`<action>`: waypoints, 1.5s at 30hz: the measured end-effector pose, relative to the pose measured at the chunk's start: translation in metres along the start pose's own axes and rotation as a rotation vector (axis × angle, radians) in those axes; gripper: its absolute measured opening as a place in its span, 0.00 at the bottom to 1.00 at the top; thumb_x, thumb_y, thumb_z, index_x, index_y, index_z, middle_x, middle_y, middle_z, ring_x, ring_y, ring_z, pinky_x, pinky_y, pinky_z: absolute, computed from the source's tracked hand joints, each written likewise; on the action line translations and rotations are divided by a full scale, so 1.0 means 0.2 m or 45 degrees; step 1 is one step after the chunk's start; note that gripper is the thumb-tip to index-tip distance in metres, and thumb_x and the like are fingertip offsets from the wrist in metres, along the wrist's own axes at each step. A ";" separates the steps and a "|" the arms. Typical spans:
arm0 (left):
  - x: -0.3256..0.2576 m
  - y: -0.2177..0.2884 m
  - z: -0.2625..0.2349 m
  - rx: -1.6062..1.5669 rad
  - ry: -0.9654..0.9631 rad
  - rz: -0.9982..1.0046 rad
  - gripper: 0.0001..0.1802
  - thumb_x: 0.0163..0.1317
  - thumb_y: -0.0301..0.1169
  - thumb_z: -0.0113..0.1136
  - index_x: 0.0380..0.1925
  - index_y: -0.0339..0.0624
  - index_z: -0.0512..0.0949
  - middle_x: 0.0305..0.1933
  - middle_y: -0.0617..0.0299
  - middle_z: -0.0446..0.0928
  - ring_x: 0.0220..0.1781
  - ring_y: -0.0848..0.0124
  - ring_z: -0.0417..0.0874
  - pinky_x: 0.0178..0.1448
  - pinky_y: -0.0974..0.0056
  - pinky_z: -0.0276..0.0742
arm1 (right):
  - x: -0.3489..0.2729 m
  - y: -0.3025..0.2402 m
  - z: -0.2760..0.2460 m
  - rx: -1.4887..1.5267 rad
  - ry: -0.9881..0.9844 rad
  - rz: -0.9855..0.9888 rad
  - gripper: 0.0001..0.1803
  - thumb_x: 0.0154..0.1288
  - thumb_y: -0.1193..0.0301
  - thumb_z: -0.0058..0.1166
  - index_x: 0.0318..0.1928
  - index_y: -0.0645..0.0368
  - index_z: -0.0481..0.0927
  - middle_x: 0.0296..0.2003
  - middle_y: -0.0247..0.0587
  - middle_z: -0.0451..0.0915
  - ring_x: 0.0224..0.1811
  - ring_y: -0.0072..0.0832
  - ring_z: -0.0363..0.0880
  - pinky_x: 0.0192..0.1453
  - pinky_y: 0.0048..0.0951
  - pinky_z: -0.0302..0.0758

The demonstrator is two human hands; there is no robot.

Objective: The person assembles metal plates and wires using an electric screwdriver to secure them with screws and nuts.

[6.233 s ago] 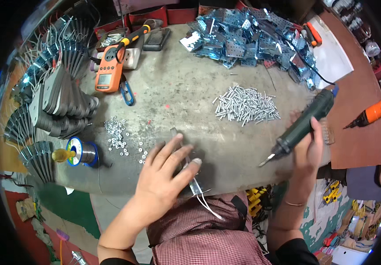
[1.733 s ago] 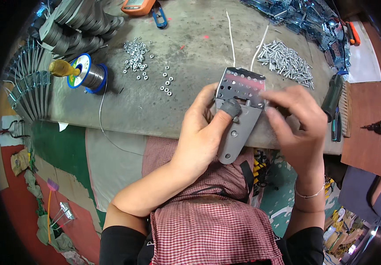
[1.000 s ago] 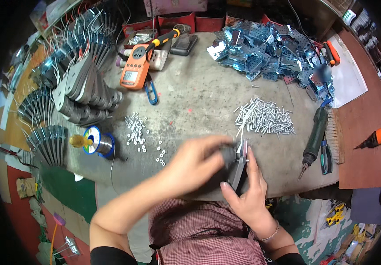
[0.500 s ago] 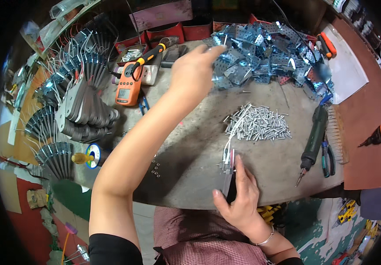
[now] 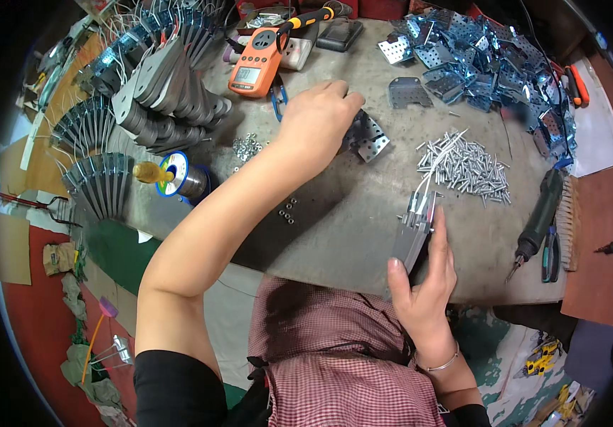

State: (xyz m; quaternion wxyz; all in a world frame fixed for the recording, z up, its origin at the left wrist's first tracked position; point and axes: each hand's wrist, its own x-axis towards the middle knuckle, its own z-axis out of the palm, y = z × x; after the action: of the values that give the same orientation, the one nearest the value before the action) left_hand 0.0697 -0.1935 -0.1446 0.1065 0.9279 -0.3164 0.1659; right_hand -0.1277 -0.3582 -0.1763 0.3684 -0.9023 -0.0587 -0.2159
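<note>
My left hand (image 5: 317, 124) is closed over a perforated bluish metal plate (image 5: 372, 140), which sticks out past its fingers above the table. The hand covers the rest of the plate. At the right, my right hand (image 5: 426, 285) grips a dark grey flat metal piece (image 5: 409, 238) by its sides, near the table's front edge. White wires and small screws show at that piece's far end. Just beyond it lies a heap of silvery screws (image 5: 466, 167). A big pile of perforated metal plates (image 5: 477, 60) spreads at the back right, with one loose plate (image 5: 409, 92) apart from it.
An orange meter (image 5: 255, 64) and a solder spool (image 5: 185, 178) stand to the left. Stacks of grey metal pieces (image 5: 168, 92) with wires fill the far left. Small nuts (image 5: 247, 146) are scattered nearby. An electric screwdriver (image 5: 540, 213), cutters (image 5: 550, 256) and a brush (image 5: 568, 224) lie right.
My left hand has come away from the pile toward me, now with a perforated plate. One plate lies apart from the pile. The view has shifted; my right hand still grips the grey piece.
</note>
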 end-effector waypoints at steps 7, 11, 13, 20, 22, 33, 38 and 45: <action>-0.07 0.01 -0.14 -0.323 0.129 -0.073 0.18 0.48 0.18 0.52 0.41 0.40 0.78 0.37 0.50 0.76 0.40 0.54 0.78 0.45 0.58 0.74 | -0.02 0.00 0.01 0.029 0.068 -0.023 0.40 0.56 0.64 0.55 0.63 0.78 0.56 0.54 0.65 0.69 0.52 0.54 0.73 0.57 0.44 0.68; -0.29 0.11 -0.27 -0.608 0.249 -0.152 0.19 0.44 0.15 0.53 0.40 0.37 0.75 0.34 0.52 0.75 0.36 0.58 0.79 0.43 0.65 0.74 | -0.04 0.00 0.01 0.062 0.049 0.012 0.39 0.59 0.64 0.53 0.63 0.78 0.56 0.55 0.66 0.68 0.52 0.55 0.72 0.57 0.44 0.68; -0.44 0.18 -0.22 -0.774 0.212 -0.184 0.20 0.41 0.13 0.55 0.38 0.36 0.74 0.33 0.52 0.74 0.36 0.58 0.79 0.42 0.65 0.74 | -0.04 -0.02 0.05 0.055 0.023 -0.001 0.39 0.60 0.64 0.53 0.63 0.78 0.55 0.56 0.66 0.68 0.52 0.55 0.72 0.57 0.44 0.68; -0.47 0.26 -0.08 -0.575 0.490 -0.146 0.18 0.37 0.15 0.61 0.32 0.37 0.72 0.32 0.54 0.74 0.35 0.56 0.79 0.39 0.61 0.75 | -0.02 -0.13 0.14 0.148 -0.104 -0.103 0.37 0.60 0.68 0.53 0.64 0.76 0.55 0.57 0.65 0.67 0.54 0.55 0.71 0.59 0.44 0.67; -0.46 0.27 -0.06 -0.619 0.443 -0.113 0.19 0.36 0.15 0.61 0.32 0.37 0.72 0.32 0.55 0.74 0.34 0.57 0.79 0.37 0.61 0.75 | -0.03 -0.11 0.15 0.244 -0.061 -0.022 0.37 0.60 0.68 0.53 0.64 0.75 0.55 0.56 0.66 0.67 0.54 0.56 0.71 0.58 0.44 0.68; -0.59 0.40 -0.05 -1.186 0.322 -0.454 0.17 0.55 0.19 0.54 0.46 0.36 0.70 0.44 0.51 0.75 0.41 0.67 0.80 0.41 0.68 0.76 | -0.04 -0.11 0.16 0.175 -0.087 -0.036 0.38 0.58 0.68 0.54 0.65 0.74 0.55 0.58 0.63 0.67 0.55 0.54 0.71 0.59 0.44 0.67; -0.67 0.45 -0.07 -1.101 0.349 -0.266 0.22 0.51 0.28 0.60 0.47 0.39 0.70 0.48 0.47 0.71 0.40 0.48 0.79 0.41 0.56 0.77 | -0.02 -0.17 0.11 0.121 -0.197 -0.006 0.42 0.54 0.69 0.58 0.66 0.71 0.55 0.59 0.61 0.66 0.56 0.53 0.70 0.61 0.43 0.65; -0.66 0.42 -0.04 -0.994 0.351 -0.153 0.21 0.53 0.33 0.61 0.46 0.39 0.70 0.45 0.48 0.72 0.37 0.51 0.78 0.38 0.58 0.75 | 0.11 0.07 -0.36 -0.164 0.104 0.344 0.27 0.54 0.71 0.59 0.55 0.66 0.73 0.54 0.48 0.75 0.57 0.38 0.72 0.63 0.36 0.64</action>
State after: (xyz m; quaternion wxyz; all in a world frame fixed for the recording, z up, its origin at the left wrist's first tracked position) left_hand -0.0832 -0.1835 -0.1796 0.5012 0.8038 -0.2836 0.1494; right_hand -0.1298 -0.4195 -0.1300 0.3375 -0.9142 0.0923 -0.2043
